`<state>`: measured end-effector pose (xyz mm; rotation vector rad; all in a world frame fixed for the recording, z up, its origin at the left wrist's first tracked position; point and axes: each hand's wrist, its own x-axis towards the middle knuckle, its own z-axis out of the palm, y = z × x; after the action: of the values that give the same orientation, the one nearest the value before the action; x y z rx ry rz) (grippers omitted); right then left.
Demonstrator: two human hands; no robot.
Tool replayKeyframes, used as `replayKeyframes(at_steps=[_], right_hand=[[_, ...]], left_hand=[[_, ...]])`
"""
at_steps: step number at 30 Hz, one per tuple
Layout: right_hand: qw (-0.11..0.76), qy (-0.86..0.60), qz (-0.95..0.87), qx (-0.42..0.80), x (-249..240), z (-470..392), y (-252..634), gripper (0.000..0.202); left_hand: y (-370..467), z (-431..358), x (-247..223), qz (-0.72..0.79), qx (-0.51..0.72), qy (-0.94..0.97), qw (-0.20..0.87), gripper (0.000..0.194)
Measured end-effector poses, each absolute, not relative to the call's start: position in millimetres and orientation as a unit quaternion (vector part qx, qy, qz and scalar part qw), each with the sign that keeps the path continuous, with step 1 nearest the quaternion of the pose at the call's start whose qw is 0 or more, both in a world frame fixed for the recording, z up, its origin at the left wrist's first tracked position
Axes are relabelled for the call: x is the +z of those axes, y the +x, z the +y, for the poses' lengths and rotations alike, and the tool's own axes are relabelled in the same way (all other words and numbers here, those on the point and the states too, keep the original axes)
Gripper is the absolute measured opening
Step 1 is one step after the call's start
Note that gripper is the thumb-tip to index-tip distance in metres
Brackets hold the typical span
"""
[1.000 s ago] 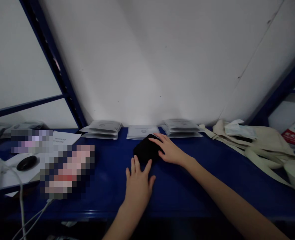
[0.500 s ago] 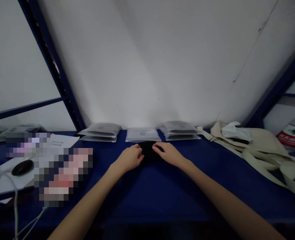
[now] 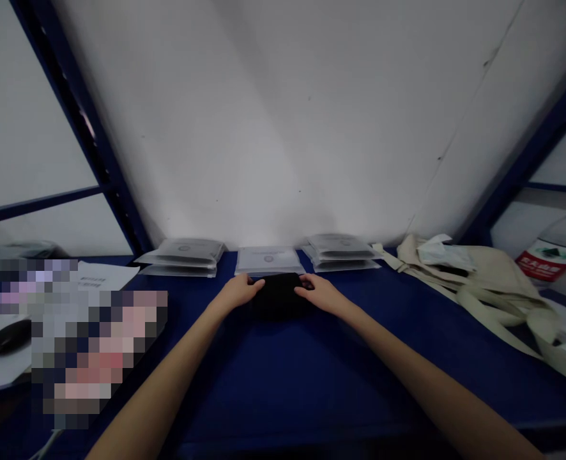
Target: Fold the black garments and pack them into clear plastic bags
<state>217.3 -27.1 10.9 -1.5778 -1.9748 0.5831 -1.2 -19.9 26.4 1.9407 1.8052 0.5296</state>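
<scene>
A black, dark-surfaced item (image 3: 279,295), roughly rectangular and perhaps folded cloth or a pouch, is between my hands over the blue tabletop (image 3: 283,383). My left hand (image 3: 239,291) grips its left edge, with the thumb on top. At the right edge, my right hand (image 3: 319,292) pinches it with thumb and fingers. Just behind it lies a flat frosted packet (image 3: 269,260) with a round mark. Its exact kind is too dark to make out.
Stacked frosted packets stand at the back left (image 3: 183,254) and back right (image 3: 343,250) against the white wall. A beige cloth bag (image 3: 489,275) and a large plastic bottle (image 3: 551,255) are on the right. To the left are papers (image 3: 108,276), a black computer mouse (image 3: 9,337) and a blurred-out pink item (image 3: 105,358).
My hands have moved apart to opposite edges of the black item, which now looks wider and flatter with squarer corners. The view has shifted slightly to the right.
</scene>
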Motion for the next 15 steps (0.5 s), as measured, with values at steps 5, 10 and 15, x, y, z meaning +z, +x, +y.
replayKeyframes(at_steps=[5, 10, 15], right_hand=[[0.277, -0.571, -0.704, 0.319, 13, -31, 215, 0.041], [0.292, -0.592, -0.692, 0.292, 27, -27, 216, 0.055], [0.251, -0.566, -0.768, 0.167, 46, -20, 205, 0.036]], left_hand=[[3, -22, 27, 0.653, 0.211, 0.686, 0.242, 0.023], [6, -20, 22, 0.648, 0.229, 0.678, 0.263, 0.024], [6, -16, 15, 0.593, 0.292, 0.695, 0.284, 0.019]])
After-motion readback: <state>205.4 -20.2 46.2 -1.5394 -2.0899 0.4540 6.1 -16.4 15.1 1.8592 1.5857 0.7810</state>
